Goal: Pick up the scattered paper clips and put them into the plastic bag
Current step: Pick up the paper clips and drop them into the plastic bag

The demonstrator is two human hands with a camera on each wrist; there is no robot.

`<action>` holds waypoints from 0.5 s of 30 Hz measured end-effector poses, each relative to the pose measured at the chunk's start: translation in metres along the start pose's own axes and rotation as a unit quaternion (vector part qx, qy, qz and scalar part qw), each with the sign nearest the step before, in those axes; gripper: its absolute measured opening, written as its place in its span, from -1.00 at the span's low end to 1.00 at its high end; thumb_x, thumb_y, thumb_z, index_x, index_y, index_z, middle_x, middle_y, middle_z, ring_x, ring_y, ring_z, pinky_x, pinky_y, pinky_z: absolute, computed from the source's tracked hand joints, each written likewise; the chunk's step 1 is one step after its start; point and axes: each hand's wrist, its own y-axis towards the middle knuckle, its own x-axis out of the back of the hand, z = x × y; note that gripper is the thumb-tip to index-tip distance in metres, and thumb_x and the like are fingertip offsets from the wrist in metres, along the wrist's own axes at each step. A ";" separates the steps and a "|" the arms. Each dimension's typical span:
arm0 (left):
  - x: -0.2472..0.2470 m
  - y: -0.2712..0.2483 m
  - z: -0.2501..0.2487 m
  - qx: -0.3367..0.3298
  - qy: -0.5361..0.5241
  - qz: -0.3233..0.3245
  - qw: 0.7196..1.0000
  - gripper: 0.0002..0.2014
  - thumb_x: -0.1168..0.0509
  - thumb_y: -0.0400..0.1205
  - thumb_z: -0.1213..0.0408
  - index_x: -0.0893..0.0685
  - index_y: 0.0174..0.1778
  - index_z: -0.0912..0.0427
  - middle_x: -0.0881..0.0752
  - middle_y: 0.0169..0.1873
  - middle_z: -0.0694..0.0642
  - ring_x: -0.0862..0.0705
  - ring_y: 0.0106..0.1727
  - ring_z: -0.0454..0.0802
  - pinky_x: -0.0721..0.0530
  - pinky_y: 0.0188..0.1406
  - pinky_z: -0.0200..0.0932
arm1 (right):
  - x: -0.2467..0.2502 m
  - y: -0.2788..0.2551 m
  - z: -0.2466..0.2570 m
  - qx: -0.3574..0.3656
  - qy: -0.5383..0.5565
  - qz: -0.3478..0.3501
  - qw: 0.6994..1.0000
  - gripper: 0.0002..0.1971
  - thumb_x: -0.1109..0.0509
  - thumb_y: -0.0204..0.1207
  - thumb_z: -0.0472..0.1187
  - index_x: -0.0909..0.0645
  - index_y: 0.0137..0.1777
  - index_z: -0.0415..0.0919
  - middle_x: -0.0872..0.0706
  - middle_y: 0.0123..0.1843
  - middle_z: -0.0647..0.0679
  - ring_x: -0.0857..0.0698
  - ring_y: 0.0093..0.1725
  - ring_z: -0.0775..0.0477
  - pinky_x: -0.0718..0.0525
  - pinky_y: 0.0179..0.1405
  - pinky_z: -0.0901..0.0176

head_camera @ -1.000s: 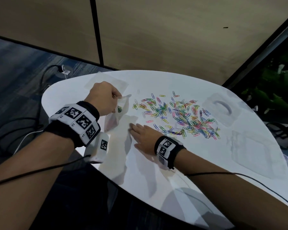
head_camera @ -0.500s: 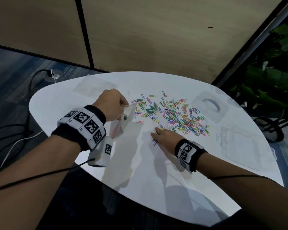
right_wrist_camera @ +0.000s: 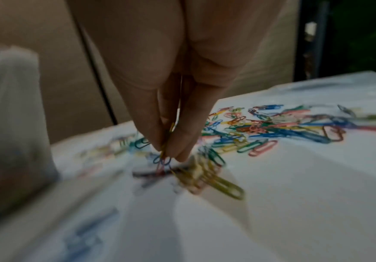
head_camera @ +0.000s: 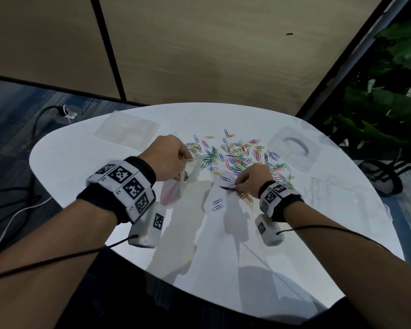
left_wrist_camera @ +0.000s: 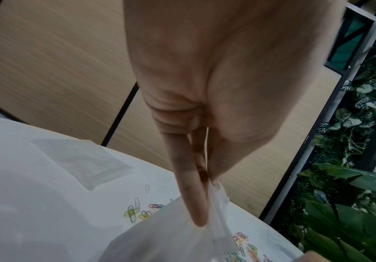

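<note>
Several coloured paper clips (head_camera: 237,157) lie scattered over the middle of the white table (head_camera: 105,150). My left hand (head_camera: 169,157) pinches the rim of a clear plastic bag (head_camera: 176,186) and holds it up, with a few clips inside; the left wrist view shows the fingers (left_wrist_camera: 193,195) on the bag (left_wrist_camera: 171,235). My right hand (head_camera: 252,181) is raised at the near edge of the pile and pinches a small bunch of paper clips (right_wrist_camera: 164,159), some dangling below the fingertips (right_wrist_camera: 182,141). Two blue clips (head_camera: 217,204) lie apart on the near side.
A flat empty clear bag (head_camera: 126,129) lies at the far left of the table. A clear plastic box lid with a handle (head_camera: 294,148) and a clear container (head_camera: 337,195) sit at the right. Potted plants (head_camera: 377,110) stand beyond the right edge.
My right hand lay flat on the table by the pile; it has since closed on a bunch of clips and lifted them. The left hand keeps holding the bag up.
</note>
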 end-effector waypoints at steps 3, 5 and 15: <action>-0.005 0.002 -0.009 0.002 -0.014 0.003 1.000 -0.73 -0.21 0.71 0.47 -0.77 0.21 0.28 -0.76 -0.07 0.17 -0.87 -0.28 0.12 -0.87 -0.05 -0.03 | 0.019 -0.006 0.008 -0.070 0.302 -0.007 0.951 -0.93 -0.65 0.30 -0.35 -0.83 -0.23 -0.23 -0.86 -0.22 -0.14 -0.86 -0.16 -0.09 -0.82 -0.01 0.07; -0.009 0.003 -0.016 0.002 -0.023 0.005 1.000 -0.75 -0.23 0.72 0.46 -0.77 0.20 0.31 -0.74 -0.05 0.15 -0.86 -0.29 0.11 -0.87 -0.07 -0.04 | 0.035 -0.016 0.025 -0.053 0.491 -0.005 0.870 -0.90 -0.61 0.33 -0.45 -0.79 -0.17 -0.40 -0.83 -0.16 -0.30 -0.85 -0.15 -0.19 -0.81 0.03 0.04; -0.035 0.005 -0.043 -0.009 -0.047 -0.023 0.999 -0.75 -0.24 0.66 0.50 -0.85 0.01 0.32 -0.84 -0.16 0.22 -0.88 -0.27 0.18 -0.88 -0.10 0.06 | 0.023 -0.044 0.068 0.052 0.358 -0.080 0.929 -0.94 -0.59 0.33 -0.35 -0.77 -0.29 -0.23 -0.83 -0.29 -0.19 -0.85 -0.30 -0.17 -0.84 -0.22 -0.18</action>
